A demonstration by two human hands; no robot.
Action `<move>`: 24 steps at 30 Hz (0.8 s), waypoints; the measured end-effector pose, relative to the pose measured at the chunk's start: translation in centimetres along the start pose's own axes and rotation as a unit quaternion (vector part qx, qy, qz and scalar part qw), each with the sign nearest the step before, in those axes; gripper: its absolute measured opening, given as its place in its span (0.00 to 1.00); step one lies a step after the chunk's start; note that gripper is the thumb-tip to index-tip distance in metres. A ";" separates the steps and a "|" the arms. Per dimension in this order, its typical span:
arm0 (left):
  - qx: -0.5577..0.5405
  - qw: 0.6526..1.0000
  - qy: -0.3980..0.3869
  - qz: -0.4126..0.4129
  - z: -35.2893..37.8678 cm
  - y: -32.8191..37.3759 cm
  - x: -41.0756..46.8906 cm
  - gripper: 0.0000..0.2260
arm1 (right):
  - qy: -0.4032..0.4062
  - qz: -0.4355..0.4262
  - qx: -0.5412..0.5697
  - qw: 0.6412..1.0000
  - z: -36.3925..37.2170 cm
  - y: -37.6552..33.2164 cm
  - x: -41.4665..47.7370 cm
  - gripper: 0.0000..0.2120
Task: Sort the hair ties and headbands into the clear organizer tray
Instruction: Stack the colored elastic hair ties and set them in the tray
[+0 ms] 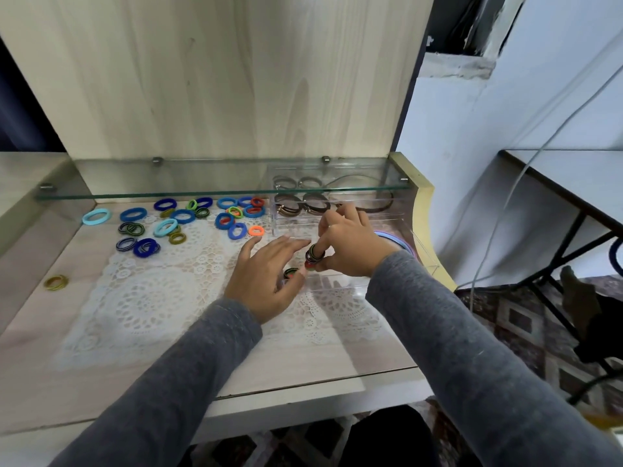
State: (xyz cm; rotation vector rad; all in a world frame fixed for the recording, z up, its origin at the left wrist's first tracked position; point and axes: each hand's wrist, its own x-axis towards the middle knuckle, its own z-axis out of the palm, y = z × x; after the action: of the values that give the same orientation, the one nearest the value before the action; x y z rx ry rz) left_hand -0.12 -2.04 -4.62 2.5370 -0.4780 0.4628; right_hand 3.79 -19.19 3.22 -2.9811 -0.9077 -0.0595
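A clear organizer tray stands at the right of the desk. Brown ties and a dark headband lie in its far compartments. My right hand hovers over the tray's front part and pinches a small stack of striped and red hair ties. My left hand is just left of it; its fingers reach toward the stack and its thumb rests by a dark striped tie. Several blue, green and orange hair ties lie scattered on the lace mat.
A glass shelf spans the desk just above the far ties and the tray's back. A single yellow tie lies near the left edge. White lace mat covers the desk middle. A cable hangs at right.
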 end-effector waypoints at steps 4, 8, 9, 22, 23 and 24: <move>0.041 0.998 -0.023 0.029 0.3 -0.5 -0.1 0.31 | -0.029 0.009 0.009 1.000 0.3 0.2 0.5 0.10; 0.034 0.999 -0.029 0.026 0.5 -0.5 -0.1 0.35 | -0.063 0.008 0.017 0.998 0.4 0.0 1.2 0.09; 0.032 0.999 -0.030 0.023 0.5 -0.6 -0.1 0.36 | -0.069 0.007 0.017 0.997 0.4 -0.1 1.3 0.09; 0.020 0.999 -0.034 0.025 1.0 -1.3 0.0 0.39 | -0.174 0.028 -0.035 0.984 -1.2 -1.4 1.3 0.18; 0.016 0.999 -0.029 0.027 1.0 -1.3 0.0 0.39 | -0.175 0.031 -0.037 0.983 -1.2 -1.6 1.2 0.19; 0.013 0.999 -0.026 0.027 1.0 -1.3 0.0 0.39 | -0.177 0.034 -0.036 0.983 -1.1 -1.7 1.2 0.18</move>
State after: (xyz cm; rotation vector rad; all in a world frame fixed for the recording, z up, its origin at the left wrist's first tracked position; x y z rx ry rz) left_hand 0.66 -1.58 -5.97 2.5710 -0.5651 0.4273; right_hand 3.79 -17.12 4.37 -3.1450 -0.8421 0.4631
